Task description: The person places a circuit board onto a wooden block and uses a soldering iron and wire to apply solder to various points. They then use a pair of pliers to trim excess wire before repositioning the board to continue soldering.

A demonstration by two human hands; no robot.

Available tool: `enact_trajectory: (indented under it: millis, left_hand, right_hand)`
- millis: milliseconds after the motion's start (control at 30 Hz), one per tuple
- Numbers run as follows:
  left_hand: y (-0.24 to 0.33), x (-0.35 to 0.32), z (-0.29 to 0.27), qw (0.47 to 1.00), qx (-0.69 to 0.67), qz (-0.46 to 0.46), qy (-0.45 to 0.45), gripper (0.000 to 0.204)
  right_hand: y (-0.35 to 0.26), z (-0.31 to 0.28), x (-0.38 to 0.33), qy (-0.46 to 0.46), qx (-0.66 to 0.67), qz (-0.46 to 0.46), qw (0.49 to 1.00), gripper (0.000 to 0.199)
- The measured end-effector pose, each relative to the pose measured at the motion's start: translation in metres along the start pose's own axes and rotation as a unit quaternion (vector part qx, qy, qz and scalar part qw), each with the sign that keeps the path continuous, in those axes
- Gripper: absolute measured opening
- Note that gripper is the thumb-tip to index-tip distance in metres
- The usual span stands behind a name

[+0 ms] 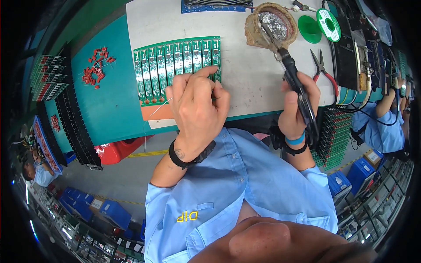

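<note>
My right hand (298, 107) is wrapped round a black-handled soldering iron (294, 81). Its metal end reaches into a crusty round pot (293, 27) full of silvery solder scraps. The fingers of my left hand (197, 103) are curled over the lower right part of a green circuit board panel (160, 70), which is made of several narrow strips side by side. A thin length of solder wire (161, 108) sticks out of the left hand toward the panel's lower edge; the grip on it is mostly hidden. An orange-brown strip (157, 113) shows under that edge.
Loose red components (93, 75) lie on the green mat at left, beside black racks (73, 118). Red-handled pliers (322, 72) and a green-and-white solder reel (329, 25) are at right. Stacked boards (333, 136) stand below the table's right end. Co-workers (383, 127) sit at both sides.
</note>
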State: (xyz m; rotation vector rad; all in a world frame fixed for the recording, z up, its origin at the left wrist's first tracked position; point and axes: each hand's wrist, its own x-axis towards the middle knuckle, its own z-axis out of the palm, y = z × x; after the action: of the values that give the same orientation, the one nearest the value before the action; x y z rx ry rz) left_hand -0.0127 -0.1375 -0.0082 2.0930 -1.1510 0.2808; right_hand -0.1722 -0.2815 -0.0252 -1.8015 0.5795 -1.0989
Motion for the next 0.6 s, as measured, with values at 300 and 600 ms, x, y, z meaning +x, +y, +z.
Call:
enact_trajectory:
  millis: [300,600]
  left_hand:
    - [-0.0034,-0.0048,-0.0007,1.0,-0.007,-0.003,0.015,0.022]
    - [-0.0084,-0.0022,-0.0023,1.0,0.006,-0.016,0.013,0.022]
  right_hand:
    - [-0.0039,-0.008,-0.0005,-0.101,0.136,-0.075,0.983,0.051]
    - [-0.0038,-0.0008,-0.0017,-0.136,0.138,-0.031,0.981,0.042]
